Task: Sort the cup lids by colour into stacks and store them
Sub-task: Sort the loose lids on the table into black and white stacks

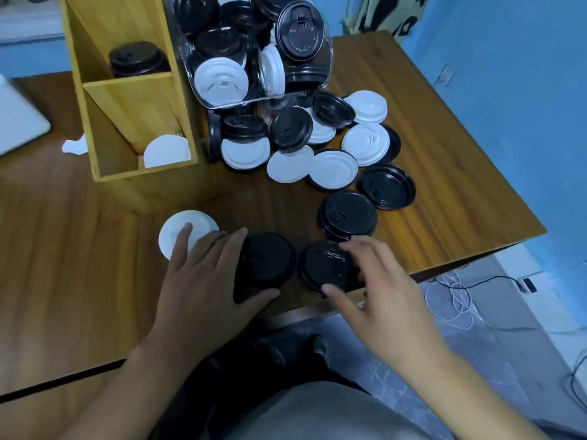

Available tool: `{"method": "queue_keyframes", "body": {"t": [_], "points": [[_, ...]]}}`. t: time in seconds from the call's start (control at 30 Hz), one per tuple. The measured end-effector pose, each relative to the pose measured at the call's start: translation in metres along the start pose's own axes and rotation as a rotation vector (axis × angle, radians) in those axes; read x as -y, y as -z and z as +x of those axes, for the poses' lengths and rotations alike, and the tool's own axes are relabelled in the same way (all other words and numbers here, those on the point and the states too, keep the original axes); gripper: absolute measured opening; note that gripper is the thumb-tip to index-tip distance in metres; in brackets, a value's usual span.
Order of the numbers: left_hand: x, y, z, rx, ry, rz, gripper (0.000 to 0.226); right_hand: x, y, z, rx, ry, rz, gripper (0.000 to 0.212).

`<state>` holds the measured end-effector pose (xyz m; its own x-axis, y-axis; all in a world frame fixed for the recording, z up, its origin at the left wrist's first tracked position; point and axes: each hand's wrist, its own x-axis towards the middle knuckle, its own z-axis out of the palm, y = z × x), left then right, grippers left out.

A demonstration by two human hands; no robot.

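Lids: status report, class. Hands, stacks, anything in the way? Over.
Left hand steadying black stack, one finger on white lid. Right hand gripping black lid. Mixed pile unsorted beyond; nothing blocking.

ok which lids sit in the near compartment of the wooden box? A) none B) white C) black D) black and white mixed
B: the near compartment of the wooden box shows only white lids, while the black stack stands in the far compartment.
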<state>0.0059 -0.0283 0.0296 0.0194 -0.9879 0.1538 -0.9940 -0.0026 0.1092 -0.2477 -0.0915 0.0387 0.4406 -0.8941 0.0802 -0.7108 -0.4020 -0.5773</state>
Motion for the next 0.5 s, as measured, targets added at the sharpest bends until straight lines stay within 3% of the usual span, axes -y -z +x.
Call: {"method": "queue_keyframes", "body": {"t": [0.13,0.3,0.4,0.5], "points": [[0.001,-0.004,0.003,-0.006,0.023,-0.051,0.081,0.001,-0.011,0.001,0.010,0.088,-0.235,0.059],[0.011,-0.007,0.003,-0.047,-0.009,-0.180,0.079,-0.013,-0.004,0.002,0.078,0.255,-0.219,0.048],[0.011,-0.007,0.004,-0.047,-0.018,-0.197,0.080,-0.009,-0.006,0.004,0.006,0.177,-0.152,0.047],[0.011,-0.008,0.004,-0.043,-0.024,-0.212,0.082,0.003,-0.014,0.013,-0.043,0.127,-0.223,0.059]]}}
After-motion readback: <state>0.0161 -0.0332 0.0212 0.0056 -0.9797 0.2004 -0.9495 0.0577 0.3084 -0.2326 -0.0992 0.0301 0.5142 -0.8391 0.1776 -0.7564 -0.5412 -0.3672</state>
